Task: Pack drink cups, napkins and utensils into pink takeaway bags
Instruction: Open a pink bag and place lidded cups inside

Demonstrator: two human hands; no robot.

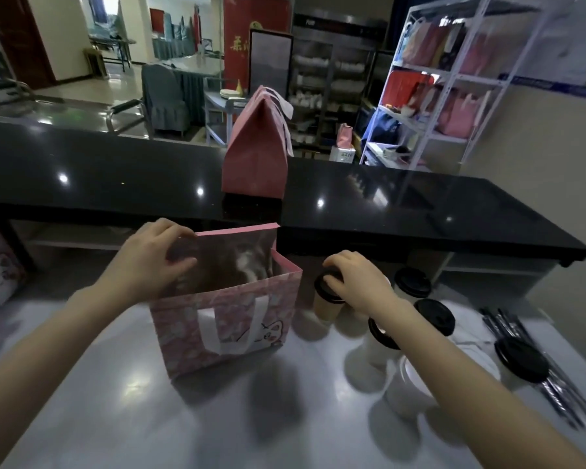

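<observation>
Pink bag held open, tan cup gripped.
My left hand curls its fingers over the bag's left rim; my right hand clamps the cup's black lid, just right of the bag, toward the tabletop's far edge.

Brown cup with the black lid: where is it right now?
In the head view the brown cup stands on the grey table just right of the open pink bag, with the right hand gripping its lid and white lidded cups further right.
</observation>
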